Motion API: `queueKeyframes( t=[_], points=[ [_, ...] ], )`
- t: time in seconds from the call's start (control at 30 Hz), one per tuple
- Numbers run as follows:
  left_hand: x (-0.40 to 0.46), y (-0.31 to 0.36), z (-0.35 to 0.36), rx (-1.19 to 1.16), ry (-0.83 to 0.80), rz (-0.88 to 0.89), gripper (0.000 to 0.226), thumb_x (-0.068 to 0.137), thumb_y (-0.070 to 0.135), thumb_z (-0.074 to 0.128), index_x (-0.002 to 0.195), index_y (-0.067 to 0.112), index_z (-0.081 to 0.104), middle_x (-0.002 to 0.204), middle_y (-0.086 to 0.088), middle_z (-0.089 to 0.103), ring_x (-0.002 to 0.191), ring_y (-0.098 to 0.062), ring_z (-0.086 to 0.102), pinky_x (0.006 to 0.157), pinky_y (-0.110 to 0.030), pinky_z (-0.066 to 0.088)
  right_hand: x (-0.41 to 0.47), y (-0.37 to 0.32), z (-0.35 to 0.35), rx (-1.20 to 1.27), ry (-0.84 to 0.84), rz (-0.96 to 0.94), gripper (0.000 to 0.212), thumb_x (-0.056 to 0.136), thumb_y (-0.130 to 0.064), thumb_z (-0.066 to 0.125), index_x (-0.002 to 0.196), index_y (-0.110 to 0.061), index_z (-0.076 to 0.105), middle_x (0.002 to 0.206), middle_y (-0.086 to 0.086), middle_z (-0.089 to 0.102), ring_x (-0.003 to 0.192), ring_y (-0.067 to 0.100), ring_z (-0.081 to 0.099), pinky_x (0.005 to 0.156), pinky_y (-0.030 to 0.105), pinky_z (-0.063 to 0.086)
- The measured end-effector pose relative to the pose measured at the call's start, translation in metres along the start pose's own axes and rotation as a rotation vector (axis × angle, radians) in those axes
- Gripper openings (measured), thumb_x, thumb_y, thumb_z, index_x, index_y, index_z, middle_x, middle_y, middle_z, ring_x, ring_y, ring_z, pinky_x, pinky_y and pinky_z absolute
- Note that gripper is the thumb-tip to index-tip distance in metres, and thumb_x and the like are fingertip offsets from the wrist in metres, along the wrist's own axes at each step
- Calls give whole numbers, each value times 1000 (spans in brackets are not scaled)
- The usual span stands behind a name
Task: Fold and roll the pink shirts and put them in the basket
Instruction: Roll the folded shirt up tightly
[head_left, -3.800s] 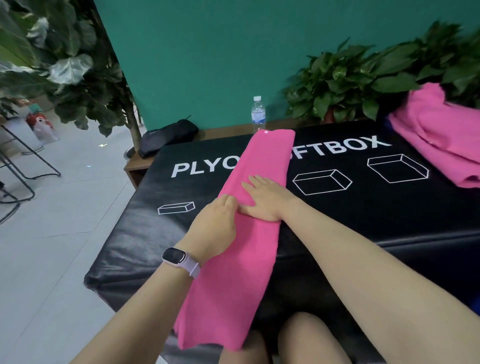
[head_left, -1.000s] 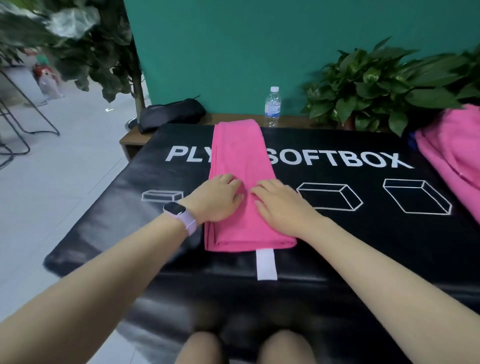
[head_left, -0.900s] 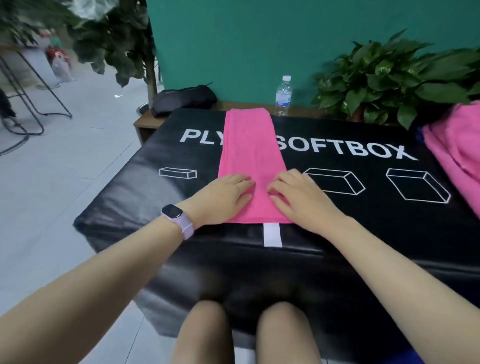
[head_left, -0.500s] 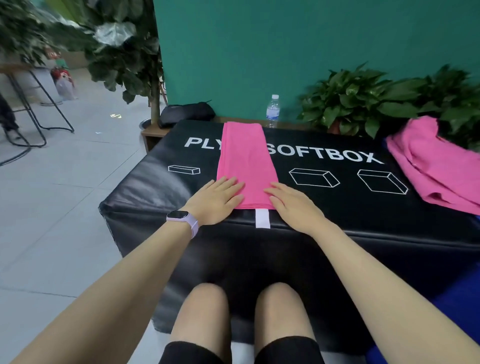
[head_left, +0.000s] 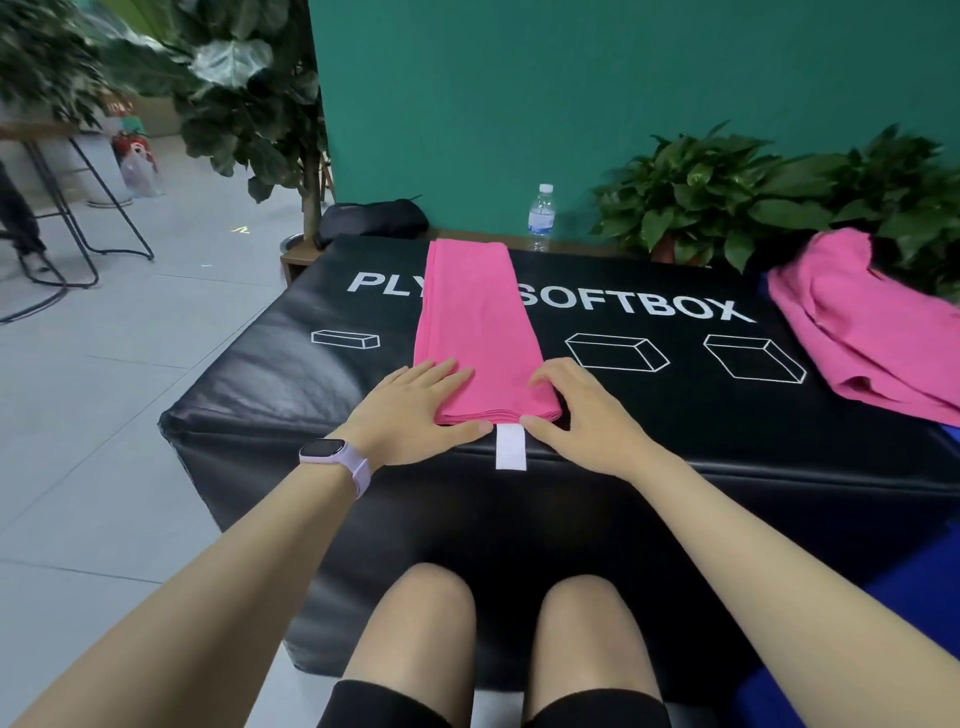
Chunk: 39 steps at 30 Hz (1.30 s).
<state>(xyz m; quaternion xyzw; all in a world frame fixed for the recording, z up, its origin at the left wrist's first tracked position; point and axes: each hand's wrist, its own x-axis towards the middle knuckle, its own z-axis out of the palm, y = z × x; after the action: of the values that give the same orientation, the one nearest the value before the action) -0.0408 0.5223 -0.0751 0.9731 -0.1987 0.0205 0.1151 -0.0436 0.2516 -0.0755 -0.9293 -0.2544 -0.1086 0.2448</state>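
At the near edge of the black soft box (head_left: 779, 441), the left hand (head_left: 415, 415) and right hand (head_left: 576, 410) are lying flat with fingers straight, pressing the near end of the folded pink shirt (head_left: 475, 322), gripping nothing. The shirt is stretching as a long strip toward the far edge. More pink shirts (head_left: 862, 322) are lying heaped at the far right corner.

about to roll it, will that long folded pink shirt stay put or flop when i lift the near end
Probably floppy: the folded pink shirt is soft layered cloth lying flat along the black soft box. Its stacked near edge, between the left hand and right hand, may splay. The glossy top looks slick, so it may slide.
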Motion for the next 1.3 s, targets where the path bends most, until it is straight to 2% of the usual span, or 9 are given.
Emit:
queueKeyframes(
  t=[0.13, 0.23, 0.47, 0.6, 0.77, 0.93, 1.07, 1.17, 1.3],
  points=[
    [0, -3, 2, -77, 94, 47, 85, 82, 88, 34, 152, 41, 33, 161, 16, 27, 150, -11, 22, 124, -37, 15, 3, 4, 2, 22, 67, -41, 20, 91, -54, 65, 91, -37, 55, 90, -18, 53, 97, 5, 49, 82, 24, 44],
    [-1, -6, 4, -215, 307, 127, 52, 86, 72, 55, 121, 34, 56, 125, 20, 55, 114, -8, 50, 103, -33, 41, 12, 6, 4, 23, 78, -5, 19, 95, -52, 61, 85, -35, 59, 80, -14, 56, 87, 6, 52, 75, 25, 43],
    [12, -12, 7, -412, 429, 15, 32, 96, 54, 56, 71, 33, 56, 75, 9, 50, 73, -10, 46, 66, -28, 38, 41, 8, 4, 127, 47, 132, 28, 98, -41, 61, 73, -29, 60, 66, -5, 61, 65, 11, 54, 67, 30, 42],
    [23, -15, 6, -503, 415, -134, 26, 97, 51, 52, 85, 33, 66, 66, 7, 54, 62, -8, 47, 60, -30, 38, 35, 10, 4, 252, 80, 120, 21, 92, -45, 67, 80, -30, 59, 66, -8, 60, 62, 7, 51, 63, 29, 41],
    [25, -21, 9, -594, 410, -91, 16, 98, 29, 56, 94, 40, 66, 70, 13, 53, 62, -6, 46, 65, -28, 42, 27, 6, 1, 146, 22, 18, 43, 74, -65, 75, 78, -26, 58, 76, -6, 60, 74, 13, 54, 67, 34, 47],
    [26, -20, 4, -626, 380, -89, 22, 98, 21, 55, 90, 38, 67, 62, 8, 45, 58, -10, 41, 65, -34, 42, 26, 5, 3, 76, 59, -24, 21, 81, -50, 67, 82, -31, 58, 81, -11, 60, 82, 10, 56, 71, 32, 48],
    [18, -17, 5, -529, 356, -74, 12, 87, 51, 60, 94, 49, 69, 78, 13, 58, 72, -4, 56, 70, -24, 44, 29, 9, 5, 137, 69, 23, 24, 94, -40, 59, 78, -22, 64, 76, -4, 61, 74, 15, 56, 73, 41, 51],
    [13, -15, 8, -419, 370, -66, 47, 69, 80, 64, 100, 46, 69, 94, 22, 61, 88, 3, 57, 73, -18, 43, 34, 9, 4, 227, 71, 79, 33, 98, -39, 58, 76, -18, 68, 70, 0, 61, 63, 14, 52, 64, 34, 47],
    [15, -18, 6, -438, 374, -55, 38, 78, 73, 61, 89, 37, 69, 89, 20, 62, 81, -1, 57, 72, -19, 42, 40, 9, 7, 241, 105, 137, 32, 99, -36, 60, 71, -23, 67, 62, -10, 59, 58, 4, 47, 59, 21, 38]
  ],
)
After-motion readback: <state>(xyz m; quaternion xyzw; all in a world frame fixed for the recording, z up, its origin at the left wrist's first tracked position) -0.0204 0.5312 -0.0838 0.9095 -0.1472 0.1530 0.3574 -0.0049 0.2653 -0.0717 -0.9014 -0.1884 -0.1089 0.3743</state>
